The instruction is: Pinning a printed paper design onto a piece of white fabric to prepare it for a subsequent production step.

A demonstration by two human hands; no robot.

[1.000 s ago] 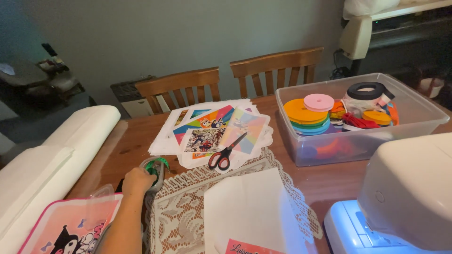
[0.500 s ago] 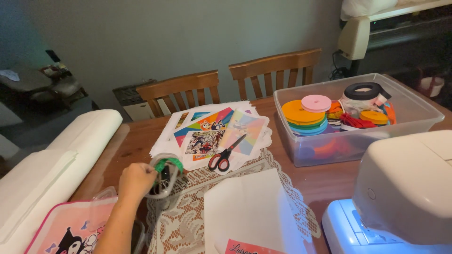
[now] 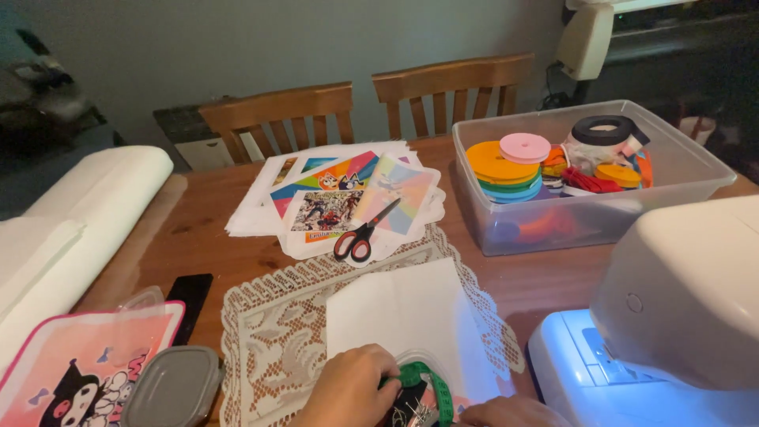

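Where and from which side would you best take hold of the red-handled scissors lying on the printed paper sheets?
Best by the two red finger loops of the red-handled scissors, coming from the near, person's side. The loops point toward the lace mat and lie flat and uncovered on the printed paper sheets, while the dark blades point away toward the far edge, slightly parted. Both hands work elsewhere.

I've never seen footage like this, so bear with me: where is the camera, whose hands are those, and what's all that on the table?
The camera sits on a person's head, looking down at their own bare hands. The left hand holds a green measuring tape over a small clear container of metal bits; only a bit of the right hand shows, so its grip is unclear. On the wooden table lie a lace mat, white paper, scissors on colourful prints, a clear box of ribbon rolls, and a white sewing machine.
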